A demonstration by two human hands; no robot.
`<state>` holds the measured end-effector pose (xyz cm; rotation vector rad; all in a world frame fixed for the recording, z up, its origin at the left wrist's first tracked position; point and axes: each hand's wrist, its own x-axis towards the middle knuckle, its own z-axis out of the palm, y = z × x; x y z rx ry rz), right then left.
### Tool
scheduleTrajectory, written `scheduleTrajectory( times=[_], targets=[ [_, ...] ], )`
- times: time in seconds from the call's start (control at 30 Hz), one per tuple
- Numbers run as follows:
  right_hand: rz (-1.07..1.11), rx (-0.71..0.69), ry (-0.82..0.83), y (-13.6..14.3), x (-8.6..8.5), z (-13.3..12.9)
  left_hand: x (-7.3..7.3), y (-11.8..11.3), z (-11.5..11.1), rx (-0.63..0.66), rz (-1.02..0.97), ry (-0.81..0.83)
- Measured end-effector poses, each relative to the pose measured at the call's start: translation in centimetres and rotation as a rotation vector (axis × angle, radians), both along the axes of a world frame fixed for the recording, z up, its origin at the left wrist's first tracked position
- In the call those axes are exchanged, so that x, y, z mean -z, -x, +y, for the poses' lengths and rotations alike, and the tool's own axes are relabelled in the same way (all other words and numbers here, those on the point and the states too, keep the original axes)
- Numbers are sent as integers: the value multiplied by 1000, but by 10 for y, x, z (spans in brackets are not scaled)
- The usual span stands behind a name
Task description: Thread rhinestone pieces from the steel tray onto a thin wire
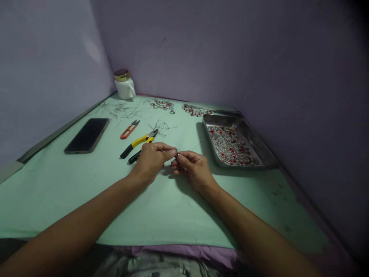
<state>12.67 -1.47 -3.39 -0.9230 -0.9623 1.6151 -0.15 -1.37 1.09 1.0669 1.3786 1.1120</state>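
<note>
My left hand (151, 161) and my right hand (196, 168) meet over the middle of the table, fingertips almost touching. Both pinch a thin wire (197, 146), whose loose end sticks out up and to the right. Whatever small piece sits between the fingertips is mostly hidden. Pliers (140, 141) with yellow and black handles lie just behind my left hand, which covers part of one handle. To the right of my right hand stands a metal tray (250, 136) holding many small red, clear and pale beads (227, 146).
Orange thread snips (128, 130) and a phone (87, 135) lie left. Wire scraps (118, 109) are scattered behind, near a lidded white mug (125, 88). Two clusters of beaded wire pieces (163, 104) lie at the back. Walls enclose the table's left, back and right.
</note>
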Motion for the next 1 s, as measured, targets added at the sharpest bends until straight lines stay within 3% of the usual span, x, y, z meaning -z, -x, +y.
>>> scheduleTrajectory(
  times=[0.17, 0.33, 0.6, 0.7, 0.8, 1.0],
  targets=[
    [-27, 70, -37, 3, -2, -1, -2, -1, -1, -16, 289, -187],
    [-65, 155, -47, 6, -4, -4, 0, -2, -3, 60, 351, -300],
    [-144, 77, -60, 2, -6, -3, -4, 10, 4, 146, 166, -153],
    [-213, 40, -72, 2, -6, -4, -5, 15, 9, 251, 275, -112],
    [-263, 13, -88, 3, -6, -6, -5, 18, 12, 317, 434, -180],
    [-306, -7, -141, 3, -3, -7, -7, 20, 13, 315, 624, -258]
  ],
)
